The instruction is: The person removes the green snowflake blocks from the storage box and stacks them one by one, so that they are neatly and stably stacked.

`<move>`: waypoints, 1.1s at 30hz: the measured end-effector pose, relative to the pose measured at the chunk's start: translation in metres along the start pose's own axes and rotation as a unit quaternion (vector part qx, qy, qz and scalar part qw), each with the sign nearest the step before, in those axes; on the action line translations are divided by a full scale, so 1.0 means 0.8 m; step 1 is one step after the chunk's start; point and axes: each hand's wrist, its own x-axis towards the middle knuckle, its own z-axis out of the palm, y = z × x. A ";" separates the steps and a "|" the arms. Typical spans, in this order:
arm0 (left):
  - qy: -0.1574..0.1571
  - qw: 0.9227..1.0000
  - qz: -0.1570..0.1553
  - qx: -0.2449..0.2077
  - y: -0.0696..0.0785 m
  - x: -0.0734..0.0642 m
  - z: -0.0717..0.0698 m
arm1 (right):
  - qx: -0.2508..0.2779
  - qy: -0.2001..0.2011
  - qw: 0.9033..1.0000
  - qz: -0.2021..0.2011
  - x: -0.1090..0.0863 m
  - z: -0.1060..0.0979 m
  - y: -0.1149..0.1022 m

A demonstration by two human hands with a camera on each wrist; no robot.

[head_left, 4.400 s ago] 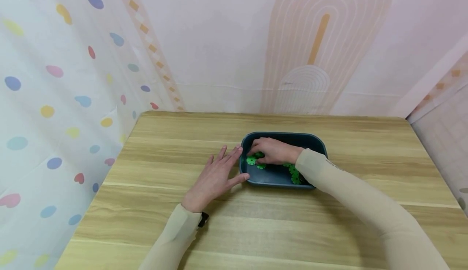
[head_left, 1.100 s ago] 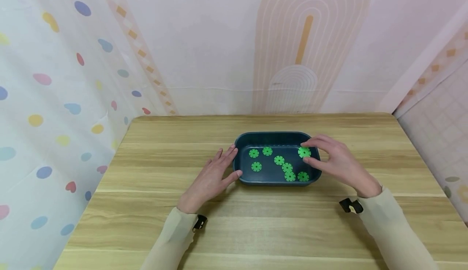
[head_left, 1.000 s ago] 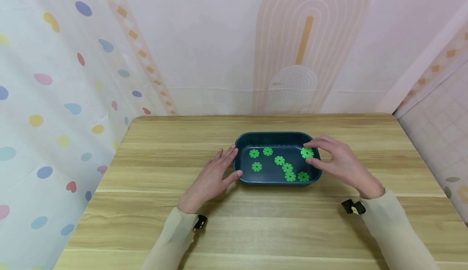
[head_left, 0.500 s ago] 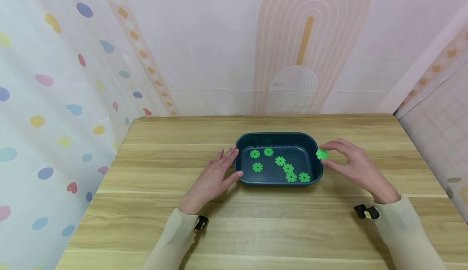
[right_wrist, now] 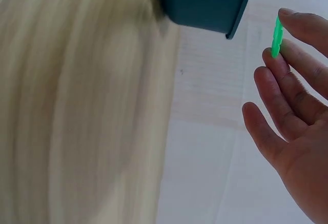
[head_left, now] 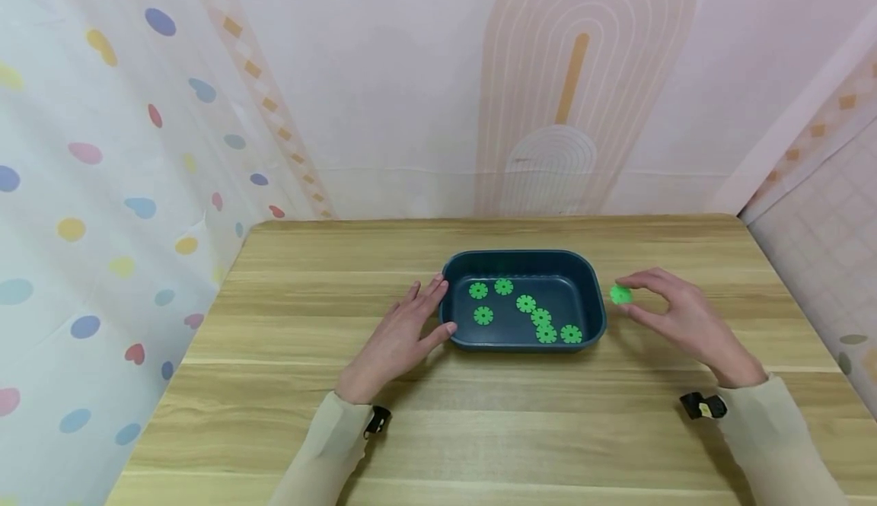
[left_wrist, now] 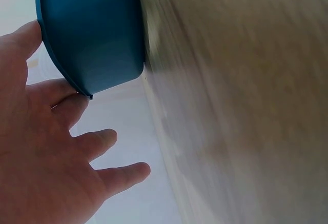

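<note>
A green notched building disc [head_left: 620,294] is pinched between the thumb and fingertips of my right hand [head_left: 685,319], just past the right end of the dark blue tray [head_left: 524,346]. The right wrist view shows this disc [right_wrist: 277,38] edge-on, raised off the table beside the tray's outer wall [right_wrist: 205,3]. At the tray's left end, my left hand [head_left: 396,338] rests its fingertips and thumb on the rim, fingers spread and fairly straight. Several more green discs [head_left: 483,316] lie flat on the tray's bottom; a few overlap in a short row [head_left: 540,317] right of the middle.
The tray stands on a wood-grain table [head_left: 493,430], toward its far side. Behind the table hangs a pale patterned cloth [head_left: 411,95], and a dotted cloth [head_left: 110,209] hangs on the left. Each wrist wears a black strap [head_left: 703,405].
My right hand was reaching inside the tray, then lifted a disc at its right end and carried it right, over the rim. The left hand has stayed at the tray's left rim.
</note>
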 end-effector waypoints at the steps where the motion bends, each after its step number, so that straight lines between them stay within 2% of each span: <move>1: 0.000 1.000 -0.001 0.000 0.000 0.000 0.000 | -0.003 -0.002 1.000 0.002 -0.001 0.000 0.002; 14: -0.001 1.000 -0.004 -0.004 0.002 -0.001 -0.001 | -0.025 -0.050 0.998 0.019 -0.009 0.001 0.022; 17: -0.001 1.000 -0.002 -0.004 0.002 -0.001 -0.001 | -0.018 -0.066 0.997 0.027 -0.008 0.000 0.027; 26: -0.001 1.000 0.000 -0.003 0.002 -0.001 -0.001 | 0.011 -0.125 0.988 0.089 -0.004 -0.001 0.035; 33: 0.003 1.000 -0.002 0.000 0.000 -0.001 0.000 | 0.021 -0.142 0.986 0.086 0.002 0.001 0.042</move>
